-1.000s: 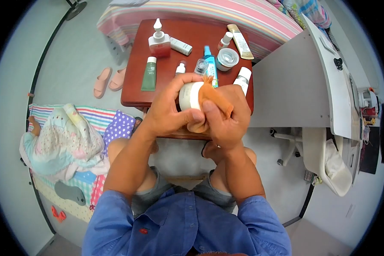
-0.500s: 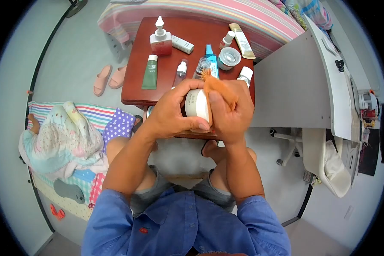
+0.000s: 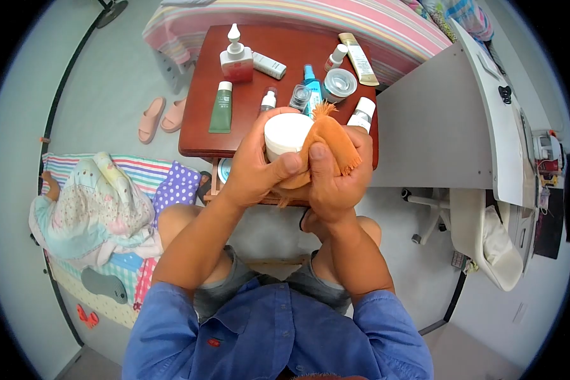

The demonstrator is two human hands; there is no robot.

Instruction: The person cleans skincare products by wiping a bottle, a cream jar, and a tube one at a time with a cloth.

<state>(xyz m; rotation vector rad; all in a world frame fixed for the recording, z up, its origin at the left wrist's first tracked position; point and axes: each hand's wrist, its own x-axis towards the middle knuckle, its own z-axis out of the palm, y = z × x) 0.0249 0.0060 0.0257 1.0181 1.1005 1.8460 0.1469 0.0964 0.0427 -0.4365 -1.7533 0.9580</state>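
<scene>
The left hand (image 3: 253, 166), its fingers curled around a white jar (image 3: 284, 134), holds it above the near edge of the table (image 3: 194, 123), while the right hand (image 3: 341, 183) grips an orange cloth (image 3: 337, 144) against the jar's right side.

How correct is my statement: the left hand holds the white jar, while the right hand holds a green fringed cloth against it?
Only the cloth's colour is wrong: the head view shows an orange fringed cloth, not a green one. The rest is right: the left hand holds the white jar, while the right hand holds the cloth against it.
</scene>
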